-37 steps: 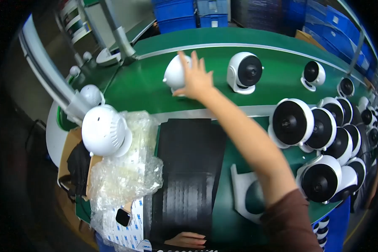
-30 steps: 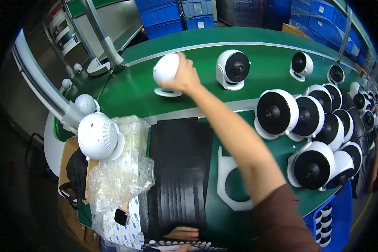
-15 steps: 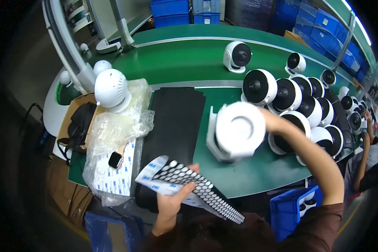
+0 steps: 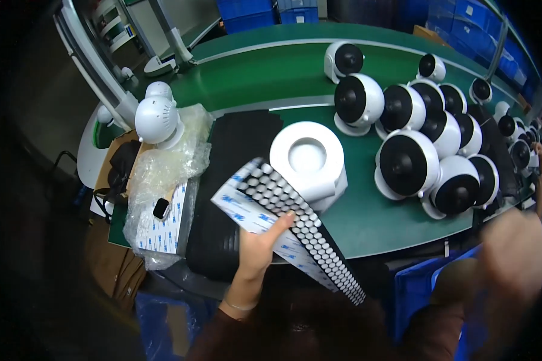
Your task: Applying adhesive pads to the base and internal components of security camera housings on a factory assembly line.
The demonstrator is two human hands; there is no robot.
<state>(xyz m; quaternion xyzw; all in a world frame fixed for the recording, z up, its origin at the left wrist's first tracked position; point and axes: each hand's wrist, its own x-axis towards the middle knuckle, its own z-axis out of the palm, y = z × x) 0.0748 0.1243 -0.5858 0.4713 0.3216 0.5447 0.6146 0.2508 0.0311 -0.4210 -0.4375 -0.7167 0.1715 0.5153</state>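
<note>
A black sheet of round white adhesive dots (image 4: 310,225) is gripped by my left hand (image 4: 260,243), thumb on top. Its white backing with blue print (image 4: 247,215) is folded partly away from it. Just beyond the sheet, a white round-headed device (image 4: 332,150) rests on the green table with its ring-shaped base and shallow recess facing up; the sheet's upper corner overlaps it in view. At the far right, over the blue bin, my right hand (image 4: 515,253) is smeared by motion, and its fingers cannot be made out.
Several white devices with black round fronts (image 4: 408,162) stand close together on the right. Black sheets (image 4: 229,180) lie stacked left of centre. Beside them are bubble wrap (image 4: 165,162), a smartwatch (image 4: 161,208) and a white device (image 4: 156,120). A blue bin (image 4: 406,295) sits below the table edge.
My right hand has let go of the white device and swung right and toward me. The device now rests base up on the table. My left hand still holds the dot sheet.
</note>
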